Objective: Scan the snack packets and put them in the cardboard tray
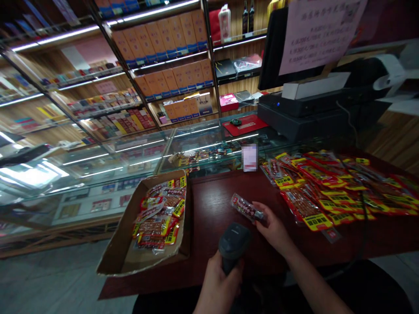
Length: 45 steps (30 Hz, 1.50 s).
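Note:
My left hand (221,279) is wrapped round the handle of a dark grey barcode scanner (234,240), its head angled up over the near part of the table. My right hand (269,224) pinches one end of a narrow, clear snack packet (246,206) with dark and red print. The packet lies just beyond the scanner's head, slightly to its right. On the left, an open cardboard box (121,248) holds several snack packets (160,213) in red and yellow. A wide heap of similar packets (327,185) spreads to the right of my right hand.
Under these things is a dark red table (209,192). A glass display case (137,152) runs behind it. At the back right stand a monitor (274,48) and a black cash drawer (294,124). A cable (364,226) crosses the right side.

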Available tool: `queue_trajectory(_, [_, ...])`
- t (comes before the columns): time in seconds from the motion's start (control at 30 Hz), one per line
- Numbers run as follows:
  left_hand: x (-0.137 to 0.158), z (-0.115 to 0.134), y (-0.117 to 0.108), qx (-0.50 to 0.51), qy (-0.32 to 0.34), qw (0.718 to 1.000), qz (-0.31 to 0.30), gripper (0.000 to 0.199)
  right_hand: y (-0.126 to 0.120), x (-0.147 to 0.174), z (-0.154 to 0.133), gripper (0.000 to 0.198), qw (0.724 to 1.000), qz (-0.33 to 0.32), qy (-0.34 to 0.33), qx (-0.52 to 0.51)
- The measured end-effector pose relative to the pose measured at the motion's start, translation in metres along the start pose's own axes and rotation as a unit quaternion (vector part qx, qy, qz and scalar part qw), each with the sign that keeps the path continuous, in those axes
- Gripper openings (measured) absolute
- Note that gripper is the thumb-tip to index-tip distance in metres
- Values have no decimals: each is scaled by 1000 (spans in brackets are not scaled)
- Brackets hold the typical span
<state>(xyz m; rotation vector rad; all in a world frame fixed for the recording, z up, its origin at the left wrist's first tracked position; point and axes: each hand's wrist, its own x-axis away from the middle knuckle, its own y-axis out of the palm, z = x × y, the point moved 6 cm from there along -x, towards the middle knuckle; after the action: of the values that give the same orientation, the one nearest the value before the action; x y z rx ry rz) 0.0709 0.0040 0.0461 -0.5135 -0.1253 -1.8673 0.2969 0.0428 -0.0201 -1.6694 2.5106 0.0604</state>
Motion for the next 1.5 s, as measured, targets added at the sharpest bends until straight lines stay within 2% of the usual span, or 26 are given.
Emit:
queue_trajectory(0.1, [-14, -23, -5, 46, -26, 998, 18, 30, -2, -5, -9, 50, 999, 15, 30, -10])
queue_trajectory(0.2, [-24, -38, -14, 104, -39, 993, 50, 39, 22, -14, -46, 47, 1000, -25, 13, -9])
queue_trajectory(0.3, [-27, -40, -18, 135, -37, 989, 52, 35, 87, -28, -91, 47, 990, -134, -22, -26])
queue_trajectory(0.4, [-26, -37, -16, 129, -31, 991, 33, 28, 177, -50, -120, 47, 971, -235, -39, -29])
queue_trajectory(0.5, [-26, -38, -17, 130, -37, 990, 35, 28, 263, -71, -138, 53, 955, -288, -55, 33])
queue_trajectory(0.57, [-26, -41, -19, 141, -41, 988, 47, 33, 297, -80, -150, 62, 953, -287, -69, 65])
queue_trajectory(0.63, [-27, -44, -21, 150, -36, 986, 58, 41, 306, -85, -158, 66, 954, -275, -85, 83])
queue_trajectory(0.7, [-28, -46, -24, 152, -34, 985, 69, 47, 288, -86, -160, 59, 953, -262, -119, 96])
queue_trajectory(0.73, [-30, -47, -24, 151, -35, 985, 70, 49, 268, -85, -158, 53, 951, -249, -145, 107])
queue_trajectory(0.8, [-31, -49, -23, 146, -40, 986, 67, 51, 210, -81, -147, 42, 947, -198, -190, 167])
queue_trajectory(0.87, [-33, -49, -22, 141, -47, 987, 58, 51, 131, -76, -127, 39, 934, -103, -182, 290])
queue_trajectory(0.9, [-33, -49, -20, 139, -49, 988, 54, 51, 87, -73, -115, 37, 916, -39, -154, 369])
queue_trajectory(0.97, [-34, -47, -19, 135, -49, 988, 49, 52, 4, -60, -97, 38, 854, 74, -114, 503])
queue_trajectory(1.03, [-34, -44, -18, 130, -42, 989, 51, 54, -55, -38, -86, 37, 787, 146, -98, 592])
queue_trajectory(1.07, [-34, -43, -18, 127, -40, 990, 55, 54, -74, -26, -82, 36, 763, 167, -95, 618])
queue_trajectory(1.13, [-34, -41, -19, 118, -38, 990, 62, 55, -91, -3, -76, 34, 731, 191, -94, 649])
queue_trajectory(1.23, [-34, -39, -19, 100, -31, 993, 62, 56, -81, 19, -71, 34, 719, 199, -89, 660])
queue_trajectory(1.3, [-34, -39, -19, 88, -25, 994, 60, 57, -60, 24, -66, 31, 734, 175, -96, 649])
queue_trajectory(1.4, [-33, -39, -19, 82, -17, 995, 56, 54, -24, 26, -52, 26, 776, 86, -138, 609])
queue_trajectory(1.5, [-31, -40, -20, 82, -16, 995, 60, 51, -4, 29, -40, 25, 807, 40, -163, 567])
